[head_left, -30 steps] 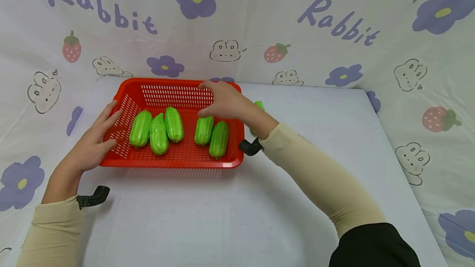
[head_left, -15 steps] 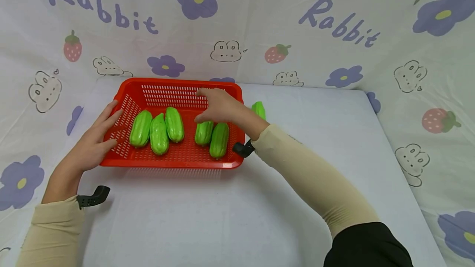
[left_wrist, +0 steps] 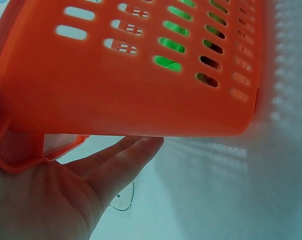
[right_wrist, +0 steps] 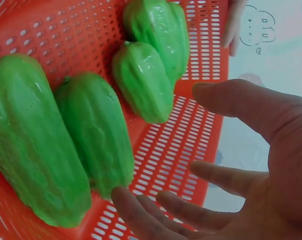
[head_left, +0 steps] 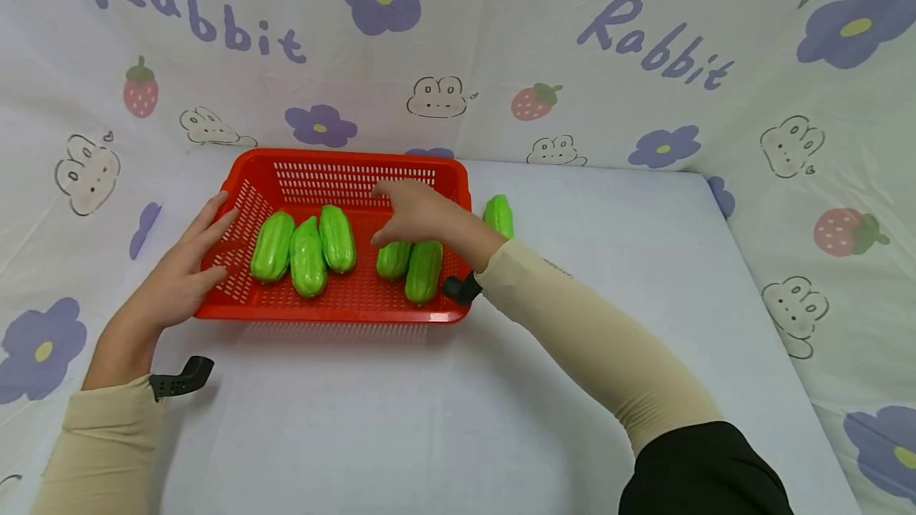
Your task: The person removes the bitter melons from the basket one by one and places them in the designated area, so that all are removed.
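Observation:
A red plastic basket (head_left: pixel 329 316) with slotted walls stands on the white-covered table. Inside, at its left, lie three glossy green cucumber-shaped vegetables; the middle one (head_left: pixel 308 258) points its stem away. Two more, a front cucumber (head_left: pixel 425 272) and a partly covered cucumber (head_left: pixel 393 262), lie at the right. My right hand (head_left: pixel 422 217) hovers over that pair with spread fingers and holds nothing; in the right wrist view its fingertips (right_wrist: pixel 122 196) overlap the lower end of one cucumber (right_wrist: pixel 96 132). My left hand (head_left: pixel 175 276) rests straight fingers against the basket's left side, below the rim.
Another green cucumber (head_left: pixel 498 215) lies on the table just right of the basket, partly behind my right forearm. A printed cloth (head_left: pixel 487 38) hangs behind the table. The white tabletop (head_left: pixel 343 420) extends in front and to the right.
My right hand has shifted slightly left and toward me over the basket, still empty. More of the cucumber outside the basket shows. My left hand has stayed at the basket's side.

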`<state>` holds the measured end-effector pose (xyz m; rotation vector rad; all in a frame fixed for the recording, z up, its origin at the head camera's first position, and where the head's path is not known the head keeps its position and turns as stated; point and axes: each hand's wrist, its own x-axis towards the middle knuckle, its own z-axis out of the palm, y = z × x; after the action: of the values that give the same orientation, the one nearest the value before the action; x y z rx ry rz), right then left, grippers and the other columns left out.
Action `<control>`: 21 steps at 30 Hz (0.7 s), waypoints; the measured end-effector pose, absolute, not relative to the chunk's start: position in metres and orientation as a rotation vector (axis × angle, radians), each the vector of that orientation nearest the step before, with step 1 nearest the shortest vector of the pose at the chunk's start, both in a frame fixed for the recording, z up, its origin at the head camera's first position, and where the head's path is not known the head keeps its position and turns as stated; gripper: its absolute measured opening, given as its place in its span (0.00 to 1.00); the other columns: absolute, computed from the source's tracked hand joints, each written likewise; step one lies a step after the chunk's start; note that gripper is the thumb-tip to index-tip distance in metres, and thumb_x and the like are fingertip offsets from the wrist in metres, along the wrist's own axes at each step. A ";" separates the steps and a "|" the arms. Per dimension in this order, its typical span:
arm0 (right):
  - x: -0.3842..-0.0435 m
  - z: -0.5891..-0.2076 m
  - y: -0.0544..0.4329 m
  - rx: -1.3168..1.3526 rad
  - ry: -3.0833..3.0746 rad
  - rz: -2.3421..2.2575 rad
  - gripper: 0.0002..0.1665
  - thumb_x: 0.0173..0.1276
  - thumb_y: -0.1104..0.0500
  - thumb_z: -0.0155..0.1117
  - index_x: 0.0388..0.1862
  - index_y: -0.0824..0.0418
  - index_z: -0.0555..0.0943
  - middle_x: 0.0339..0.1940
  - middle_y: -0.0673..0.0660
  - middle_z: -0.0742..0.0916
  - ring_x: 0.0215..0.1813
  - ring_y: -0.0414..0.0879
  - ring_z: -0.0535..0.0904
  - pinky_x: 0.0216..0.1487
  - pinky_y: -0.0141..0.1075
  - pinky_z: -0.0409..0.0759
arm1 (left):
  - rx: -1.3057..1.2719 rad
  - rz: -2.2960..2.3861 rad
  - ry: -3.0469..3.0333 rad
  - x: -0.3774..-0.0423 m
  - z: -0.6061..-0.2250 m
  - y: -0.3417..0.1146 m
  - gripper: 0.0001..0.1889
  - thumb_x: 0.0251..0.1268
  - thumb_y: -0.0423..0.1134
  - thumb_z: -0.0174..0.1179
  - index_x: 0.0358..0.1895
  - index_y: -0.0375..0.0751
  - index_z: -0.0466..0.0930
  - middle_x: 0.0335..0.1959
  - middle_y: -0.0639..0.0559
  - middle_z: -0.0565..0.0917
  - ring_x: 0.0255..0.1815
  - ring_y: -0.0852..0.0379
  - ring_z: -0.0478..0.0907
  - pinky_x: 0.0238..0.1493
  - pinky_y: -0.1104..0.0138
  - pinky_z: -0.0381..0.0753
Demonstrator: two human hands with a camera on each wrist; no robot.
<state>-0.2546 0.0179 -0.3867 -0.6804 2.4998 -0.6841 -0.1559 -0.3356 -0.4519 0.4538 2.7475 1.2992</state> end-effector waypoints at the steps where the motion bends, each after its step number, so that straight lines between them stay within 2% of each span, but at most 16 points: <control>1: -0.255 -0.388 0.018 -0.671 2.497 -0.677 0.48 0.68 0.53 0.78 0.83 0.62 0.69 0.78 0.59 0.78 0.78 0.53 0.72 0.76 0.47 0.73 | 0.454 1.298 2.747 -0.156 -0.452 -0.335 0.43 0.69 0.18 0.51 0.88 0.33 0.50 0.92 0.51 0.37 0.90 0.41 0.35 0.79 0.29 0.49; 16: -0.254 -0.399 0.010 -0.634 2.483 -0.569 0.46 0.67 0.56 0.78 0.82 0.62 0.71 0.77 0.59 0.79 0.70 0.50 0.75 0.69 0.43 0.79 | 0.458 1.290 2.748 -0.158 -0.453 -0.335 0.43 0.69 0.18 0.51 0.88 0.33 0.50 0.92 0.50 0.37 0.90 0.41 0.33 0.78 0.27 0.48; 21: -0.252 -0.399 0.010 -0.638 2.501 -0.532 0.43 0.65 0.56 0.80 0.78 0.62 0.76 0.72 0.59 0.82 0.72 0.52 0.72 0.67 0.43 0.80 | 0.452 1.281 2.751 -0.158 -0.453 -0.336 0.44 0.69 0.18 0.52 0.88 0.33 0.49 0.92 0.50 0.37 0.90 0.40 0.34 0.76 0.25 0.51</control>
<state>-0.2521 0.0098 -0.3986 -0.6381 2.5006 -0.5321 -0.1585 -0.3360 -0.4534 0.4518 2.7505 1.2813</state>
